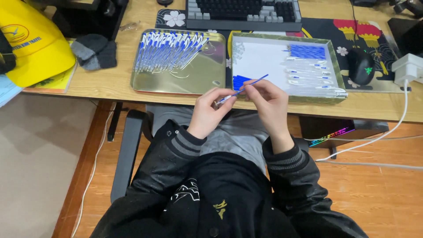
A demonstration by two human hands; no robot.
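Observation:
My left hand [212, 110] pinches the clear barrel end of a pen [224, 99] over my lap, at the desk's front edge. My right hand [269, 103] holds the thin blue refill [253, 83], which slants up to the right from the barrel. Just beyond, a white-lined tray [264, 59] holds blue refills, clear pen barrels and small blue caps. To its left a shiny metal tray [202, 75] carries several finished blue-and-white pens [169, 50] fanned out in its upper left part.
A keyboard [242, 13] lies behind the trays on a patterned desk mat. A black mouse [361, 66] and a white charger [407, 68] with its cable sit at right. A yellow cap [33, 44] and grey gloves [94, 52] lie at left.

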